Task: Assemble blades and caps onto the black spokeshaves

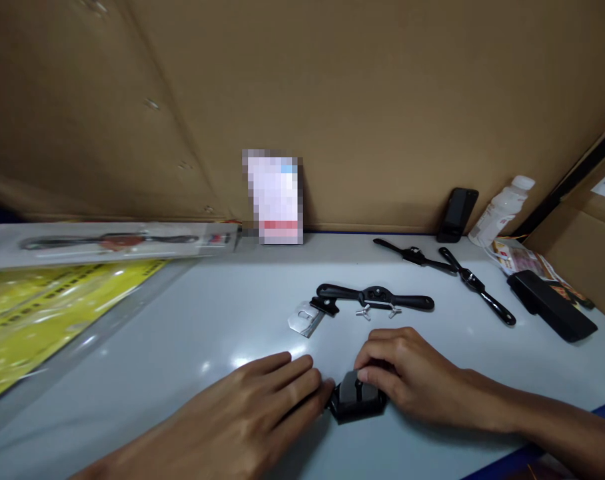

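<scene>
Both hands meet on a small black part (356, 397) that lies flat on the table (182, 333), close to its near edge and a little right of the middle. The right hand (412, 380) comes in from the right side and its fingers are curled down over the top of the part, pressing on it from above. The left hand (262, 407) comes from the left; its fingers are almost straight and held together, and their tips touch the left side of the part. So the part sits between the two hands, with the right hand over it and the left hand beside it.

Just behind, toward the far edge, lies a black two-handled tool (375, 298), its long axis running left to right, with a small metal blade (305, 320) at its left end.
</scene>
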Demonstrator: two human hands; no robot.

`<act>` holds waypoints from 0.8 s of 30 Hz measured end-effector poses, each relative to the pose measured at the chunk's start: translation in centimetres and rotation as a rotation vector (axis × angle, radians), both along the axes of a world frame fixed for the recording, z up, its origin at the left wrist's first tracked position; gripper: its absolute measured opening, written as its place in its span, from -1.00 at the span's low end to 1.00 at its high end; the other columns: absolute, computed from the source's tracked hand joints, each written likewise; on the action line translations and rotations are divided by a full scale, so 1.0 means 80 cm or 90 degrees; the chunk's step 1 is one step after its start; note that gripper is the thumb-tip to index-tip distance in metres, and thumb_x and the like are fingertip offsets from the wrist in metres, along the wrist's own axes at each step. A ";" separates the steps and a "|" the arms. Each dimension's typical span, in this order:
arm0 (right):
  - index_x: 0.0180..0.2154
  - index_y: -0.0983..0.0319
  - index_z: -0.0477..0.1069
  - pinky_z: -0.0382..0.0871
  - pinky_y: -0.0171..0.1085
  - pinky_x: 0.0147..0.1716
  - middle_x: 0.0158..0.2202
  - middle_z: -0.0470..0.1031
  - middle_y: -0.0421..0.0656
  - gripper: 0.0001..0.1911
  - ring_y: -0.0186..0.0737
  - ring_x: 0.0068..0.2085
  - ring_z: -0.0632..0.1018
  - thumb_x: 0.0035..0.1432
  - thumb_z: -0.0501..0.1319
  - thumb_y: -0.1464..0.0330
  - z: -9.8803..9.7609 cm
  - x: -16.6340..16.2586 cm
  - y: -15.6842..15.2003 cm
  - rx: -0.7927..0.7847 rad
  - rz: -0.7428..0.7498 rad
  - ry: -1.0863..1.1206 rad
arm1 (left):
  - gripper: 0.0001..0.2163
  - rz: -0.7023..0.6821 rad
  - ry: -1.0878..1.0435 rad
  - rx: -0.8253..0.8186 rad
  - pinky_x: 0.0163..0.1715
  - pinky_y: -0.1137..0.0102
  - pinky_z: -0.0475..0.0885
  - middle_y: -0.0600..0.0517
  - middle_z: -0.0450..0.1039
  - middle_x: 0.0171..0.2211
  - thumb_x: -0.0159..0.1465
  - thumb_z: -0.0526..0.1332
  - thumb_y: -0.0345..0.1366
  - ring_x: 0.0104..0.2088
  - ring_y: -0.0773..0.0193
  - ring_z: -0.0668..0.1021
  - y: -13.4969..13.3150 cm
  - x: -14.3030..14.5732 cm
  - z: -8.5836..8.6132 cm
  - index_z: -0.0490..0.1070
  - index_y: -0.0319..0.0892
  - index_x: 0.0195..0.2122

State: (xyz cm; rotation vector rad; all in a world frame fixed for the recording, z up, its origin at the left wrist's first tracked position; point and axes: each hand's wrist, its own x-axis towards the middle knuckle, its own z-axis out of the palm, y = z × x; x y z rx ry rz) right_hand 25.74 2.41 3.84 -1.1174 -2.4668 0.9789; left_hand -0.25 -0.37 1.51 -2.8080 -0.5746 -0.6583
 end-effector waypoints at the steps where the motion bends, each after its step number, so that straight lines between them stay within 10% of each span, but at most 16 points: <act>1: -0.27 0.24 0.61 0.39 -0.28 -0.20 -0.27 0.65 -0.11 -0.86 -0.22 -0.24 0.59 0.37 0.29 0.50 0.000 0.000 0.000 0.003 0.000 0.000 | -0.72 0.002 -0.005 0.003 -0.25 0.26 0.51 0.01 0.63 -0.28 0.50 0.04 -0.57 -0.33 0.19 0.59 0.000 0.002 0.001 0.53 -0.22 -0.07; 15: -0.19 0.21 0.59 0.37 -0.25 -0.20 -0.22 0.66 -0.11 -0.81 -0.19 -0.23 0.60 0.44 0.19 0.45 0.045 0.032 0.017 0.139 -0.057 0.032 | -0.65 0.025 -0.016 -0.013 -0.30 0.25 0.45 -0.04 0.60 -0.28 0.56 -0.03 -0.50 -0.34 0.15 0.54 0.001 0.003 -0.006 0.57 -0.21 -0.12; 24: 0.00 0.11 0.63 0.33 -0.22 -0.14 -0.16 0.66 -0.13 -0.50 -0.10 -0.11 0.63 0.18 0.19 0.68 0.069 0.073 0.038 0.032 0.137 -0.255 | -0.57 0.028 -0.050 -0.008 -0.36 0.26 0.43 -0.02 0.62 -0.31 0.59 -0.11 -0.48 -0.39 0.16 0.53 0.001 0.007 0.000 0.56 -0.17 -0.19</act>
